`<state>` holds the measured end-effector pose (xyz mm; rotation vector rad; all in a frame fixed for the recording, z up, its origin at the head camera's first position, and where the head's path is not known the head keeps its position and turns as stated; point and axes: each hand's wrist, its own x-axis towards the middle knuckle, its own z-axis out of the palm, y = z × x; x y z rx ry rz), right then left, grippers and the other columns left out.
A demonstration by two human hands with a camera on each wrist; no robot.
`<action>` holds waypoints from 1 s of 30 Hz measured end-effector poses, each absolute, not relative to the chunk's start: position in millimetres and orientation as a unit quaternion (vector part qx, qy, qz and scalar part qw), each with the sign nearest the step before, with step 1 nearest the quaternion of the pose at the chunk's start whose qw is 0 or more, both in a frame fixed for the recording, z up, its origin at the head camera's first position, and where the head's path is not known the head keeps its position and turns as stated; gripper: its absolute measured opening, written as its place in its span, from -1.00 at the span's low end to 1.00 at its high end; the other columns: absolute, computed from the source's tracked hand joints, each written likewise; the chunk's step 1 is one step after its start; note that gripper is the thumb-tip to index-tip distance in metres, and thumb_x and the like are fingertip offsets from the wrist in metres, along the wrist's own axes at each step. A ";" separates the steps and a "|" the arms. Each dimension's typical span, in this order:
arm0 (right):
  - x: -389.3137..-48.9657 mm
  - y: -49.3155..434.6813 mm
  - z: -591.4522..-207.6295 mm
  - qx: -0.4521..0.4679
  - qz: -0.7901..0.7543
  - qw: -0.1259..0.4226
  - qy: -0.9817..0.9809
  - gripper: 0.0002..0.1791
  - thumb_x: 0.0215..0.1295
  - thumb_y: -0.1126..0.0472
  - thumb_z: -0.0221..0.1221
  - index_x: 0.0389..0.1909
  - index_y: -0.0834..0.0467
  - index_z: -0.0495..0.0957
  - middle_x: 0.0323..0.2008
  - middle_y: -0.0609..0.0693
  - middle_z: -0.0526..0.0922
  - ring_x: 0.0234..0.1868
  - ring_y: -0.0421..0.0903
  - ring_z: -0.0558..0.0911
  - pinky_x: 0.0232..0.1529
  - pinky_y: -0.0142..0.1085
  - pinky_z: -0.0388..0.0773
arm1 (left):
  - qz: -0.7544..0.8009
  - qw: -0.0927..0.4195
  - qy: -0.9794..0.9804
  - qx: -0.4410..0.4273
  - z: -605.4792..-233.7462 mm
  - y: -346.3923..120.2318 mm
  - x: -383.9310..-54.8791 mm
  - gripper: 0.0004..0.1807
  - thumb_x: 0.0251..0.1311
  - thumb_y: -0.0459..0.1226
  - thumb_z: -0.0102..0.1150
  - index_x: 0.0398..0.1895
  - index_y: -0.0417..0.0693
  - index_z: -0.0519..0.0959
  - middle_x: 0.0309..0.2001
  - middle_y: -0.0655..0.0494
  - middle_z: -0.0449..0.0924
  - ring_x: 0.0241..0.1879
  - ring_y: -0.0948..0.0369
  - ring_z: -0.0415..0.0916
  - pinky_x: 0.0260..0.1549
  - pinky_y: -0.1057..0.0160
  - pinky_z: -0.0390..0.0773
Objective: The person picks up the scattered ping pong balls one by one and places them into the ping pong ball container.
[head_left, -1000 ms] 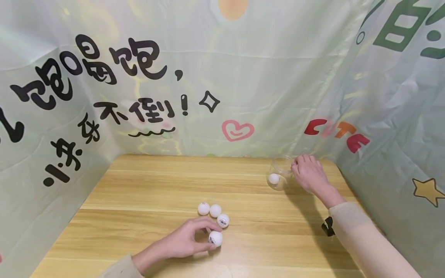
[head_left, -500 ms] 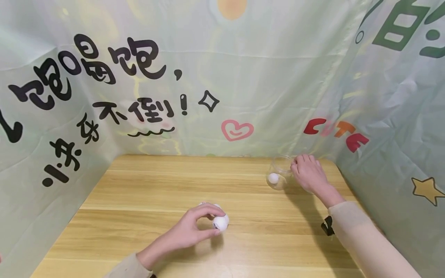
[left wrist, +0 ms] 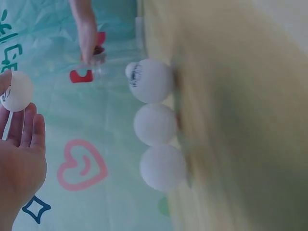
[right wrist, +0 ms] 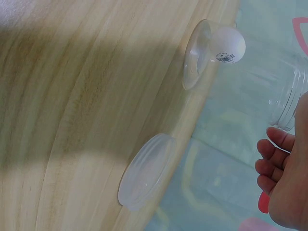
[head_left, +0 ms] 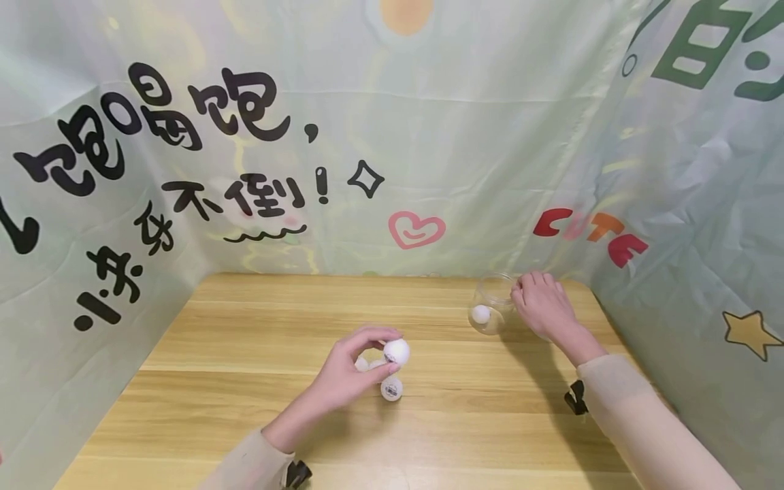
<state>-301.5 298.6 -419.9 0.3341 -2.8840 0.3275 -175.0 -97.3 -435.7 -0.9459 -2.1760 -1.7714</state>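
My left hand (head_left: 346,371) pinches a white ping-pong ball (head_left: 397,352) between thumb and fingertips, raised above the table. Below it, 3 more ping-pong balls rest in a group; one ball (head_left: 392,388) shows fully in the head view, while the other two are partly behind the fingers. All of them line up in the left wrist view, with a printed ball (left wrist: 151,81) at one end. At the back right stands a clear plastic jar (head_left: 495,329), its rim gripped by my right hand (head_left: 545,306). One printed ball (right wrist: 228,44) lies inside, near the jar's bottom.
A translucent round lid (right wrist: 147,172) lies on the wooden table (head_left: 257,327) beside the jar, mostly hidden under the right hand in the head view. Printed fabric (head_left: 490,150) hangs behind the table and along both sides.
My left hand has lifted its ping-pong ball off the table and carried it forward and slightly right, past the grouped balls. The right hand stays at the jar's rim.
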 end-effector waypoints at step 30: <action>-299.8 295.9 -417.0 0.115 0.114 0.110 -0.981 -0.59 0.64 0.09 -0.30 -0.05 0.27 0.44 0.01 0.28 0.47 0.14 0.34 0.36 0.09 0.19 0.33 | -0.607 0.143 -0.713 -0.321 -403.2 -31.9 -255.3 -0.56 0.24 -0.38 0.45 0.20 -0.13 0.64 0.15 0.04 0.63 0.11 0.17 0.58 0.16 0.00 0.63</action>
